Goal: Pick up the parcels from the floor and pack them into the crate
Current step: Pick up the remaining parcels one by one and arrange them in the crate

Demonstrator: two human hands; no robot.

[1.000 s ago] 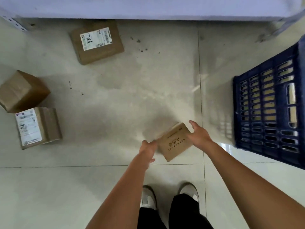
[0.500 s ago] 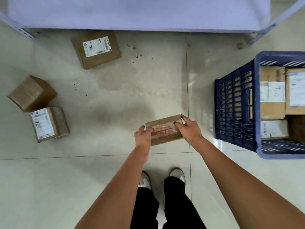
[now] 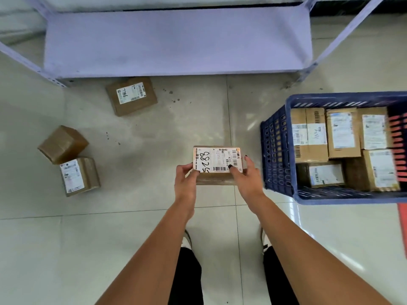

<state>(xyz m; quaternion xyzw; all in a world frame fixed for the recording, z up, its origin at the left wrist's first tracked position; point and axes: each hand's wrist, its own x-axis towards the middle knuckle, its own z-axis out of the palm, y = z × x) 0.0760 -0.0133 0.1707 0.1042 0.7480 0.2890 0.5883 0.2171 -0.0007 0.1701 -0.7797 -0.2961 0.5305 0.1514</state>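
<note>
I hold a small brown parcel (image 3: 217, 160) in front of me, above the floor, its white shipping label facing up with handwritten digits. My left hand (image 3: 186, 183) grips its left end and my right hand (image 3: 246, 179) its right end. The blue slatted crate (image 3: 276, 150) stands just to the right of the parcel and holds several labelled cardboard parcels. Three more parcels lie on the floor: a flat one with a label (image 3: 131, 96) near the shelf, a plain tilted box (image 3: 62, 144) at the left, and a labelled box (image 3: 79, 176) touching it.
A pale metal shelf unit (image 3: 176, 40) spans the far side, its legs at the left and right. Grey floor tiles (image 3: 110, 238) stretch around me. My shoes (image 3: 187, 239) stand below the parcel. A red object (image 3: 403, 225) shows at the right edge.
The parcel has been turned in my hands so its white label now faces up. The view has shifted right and back, bringing the crate's inside and the shelf into sight.
</note>
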